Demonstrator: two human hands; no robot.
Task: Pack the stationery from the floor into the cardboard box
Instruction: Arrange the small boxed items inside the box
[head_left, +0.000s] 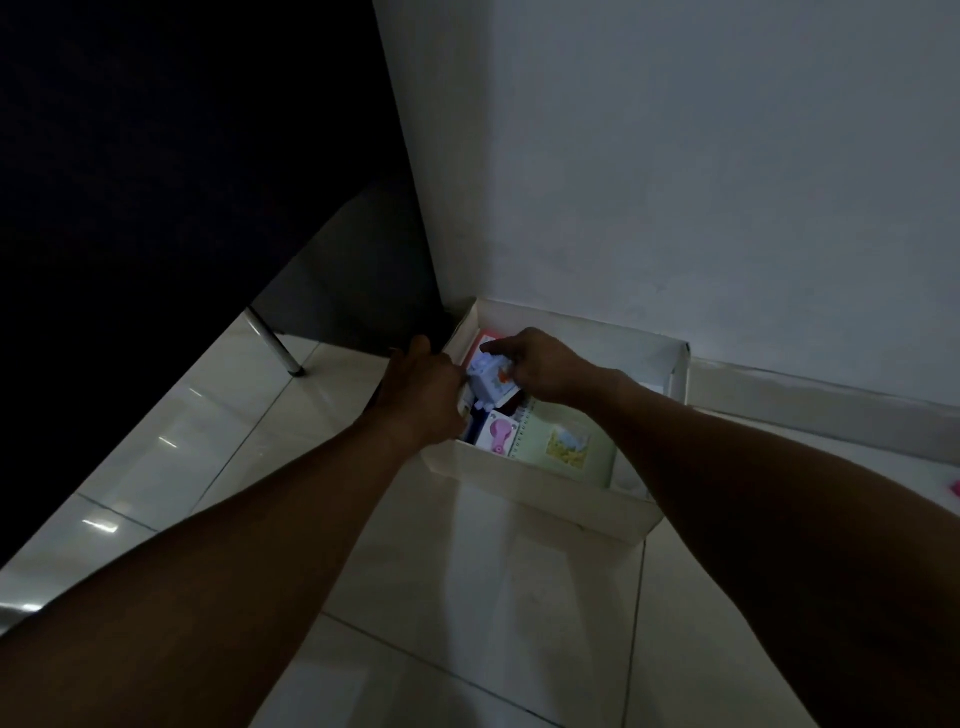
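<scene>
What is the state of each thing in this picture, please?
Box: open, on the floor, partly filled.
Small pack: held over the box by both hands.
Left hand: grips the pack.
Right hand: grips the pack.
Notebook: closed, lying in the box.
Pink pack: in the box.

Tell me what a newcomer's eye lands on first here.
Both hands meet over the white cardboard box by the wall: the left hand and right hand grip a small pale blue packet above its left end. Below them in the box lie a green spiral notebook and a pink-printed pack.
</scene>
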